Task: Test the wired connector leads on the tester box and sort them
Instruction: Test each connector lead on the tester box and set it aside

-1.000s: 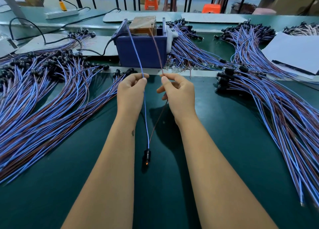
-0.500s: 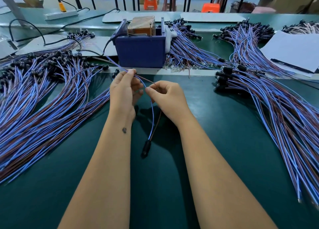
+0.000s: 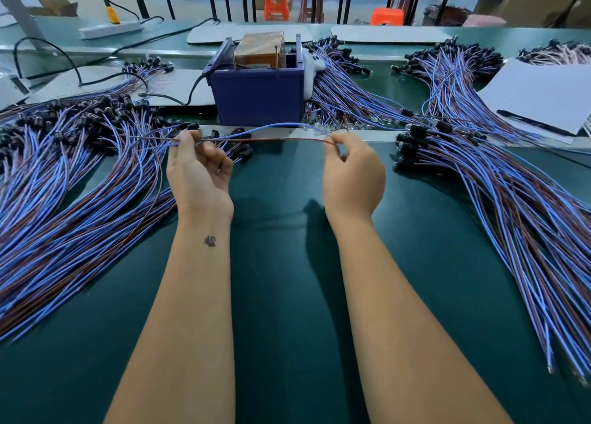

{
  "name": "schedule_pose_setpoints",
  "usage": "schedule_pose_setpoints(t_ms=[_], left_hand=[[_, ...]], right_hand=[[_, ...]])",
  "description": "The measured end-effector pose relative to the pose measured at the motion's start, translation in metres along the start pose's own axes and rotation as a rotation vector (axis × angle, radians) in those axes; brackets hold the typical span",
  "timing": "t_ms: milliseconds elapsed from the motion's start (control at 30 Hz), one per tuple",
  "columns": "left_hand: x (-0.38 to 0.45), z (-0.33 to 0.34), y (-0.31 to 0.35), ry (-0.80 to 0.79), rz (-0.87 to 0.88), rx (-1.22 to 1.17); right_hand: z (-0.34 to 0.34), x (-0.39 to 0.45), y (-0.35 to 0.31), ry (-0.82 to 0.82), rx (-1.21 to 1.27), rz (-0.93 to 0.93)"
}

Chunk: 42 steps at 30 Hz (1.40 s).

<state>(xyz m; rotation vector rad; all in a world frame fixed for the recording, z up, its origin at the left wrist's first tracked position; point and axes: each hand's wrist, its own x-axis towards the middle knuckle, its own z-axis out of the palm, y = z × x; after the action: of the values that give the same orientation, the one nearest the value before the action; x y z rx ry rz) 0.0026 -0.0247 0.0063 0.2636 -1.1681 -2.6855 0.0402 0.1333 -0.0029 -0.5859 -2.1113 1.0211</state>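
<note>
Green bench (image 3: 287,295), lead (image 3: 265,132) taut between left grip (image 3: 200,171) and right grip (image 3: 351,174).

At three o'clock the right lead pile (image 3: 511,219) runs off the edge, its lower tips blurred.

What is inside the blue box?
A brown block wrapped in shiny tape sticks up out of the blue box, with thin metal pins beside it. A black cable runs in at its left side. Its front wall hides everything lower down.
</note>
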Motion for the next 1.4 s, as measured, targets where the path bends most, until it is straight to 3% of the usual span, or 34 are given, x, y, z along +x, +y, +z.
schedule_pose_setpoints(t_ms=[133, 267, 367, 467, 567, 700, 933, 1000, 1167, 1267, 1400], left_hand=[[0.002, 0.003, -0.009, 0.030, 0.060, 0.353], [-0.001, 0.005, -0.026, -0.101, 0.158, 0.834], [-0.007, 0.007, -0.032, -0.173, 0.207, 1.057], [-0.024, 0.017, -0.041, -0.259, 0.242, 1.183], [-0.048, 0.029, -0.054, -0.489, 0.361, 1.246], [-0.078, 0.040, -0.069, -0.797, 0.533, 1.193], [-0.125, 0.057, -0.089, -1.344, 0.404, 1.130], [-0.131, 0.059, -0.092, -1.412, 0.338, 1.126], [-0.128, 0.062, -0.091, -1.215, 0.193, 0.996], [-0.114, 0.061, -0.087, -0.927, 0.193, 1.016], [-0.072, 0.049, -0.063, -0.530, 0.340, 1.225]], right_hand=[[-0.004, 0.002, -0.004, 0.103, 0.270, 0.002], [-0.009, 0.001, -0.010, 0.096, 0.485, 0.056], [-0.011, 0.003, -0.011, 0.066, 0.635, 0.150], [-0.012, 0.008, -0.008, 0.144, 0.529, 0.168], [-0.023, 0.017, -0.001, 0.173, 0.428, 0.164], [-0.056, 0.045, 0.020, 0.046, 0.156, 0.115], [-0.129, 0.090, 0.033, -0.021, -0.202, 0.026], [-0.139, 0.099, 0.034, -0.024, -0.267, 0.005], [-0.120, 0.099, 0.025, 0.007, -0.581, 0.008], [-0.085, 0.076, 0.013, -0.003, -0.478, -0.012], [-0.034, 0.037, -0.002, -0.191, -0.200, -0.023]])
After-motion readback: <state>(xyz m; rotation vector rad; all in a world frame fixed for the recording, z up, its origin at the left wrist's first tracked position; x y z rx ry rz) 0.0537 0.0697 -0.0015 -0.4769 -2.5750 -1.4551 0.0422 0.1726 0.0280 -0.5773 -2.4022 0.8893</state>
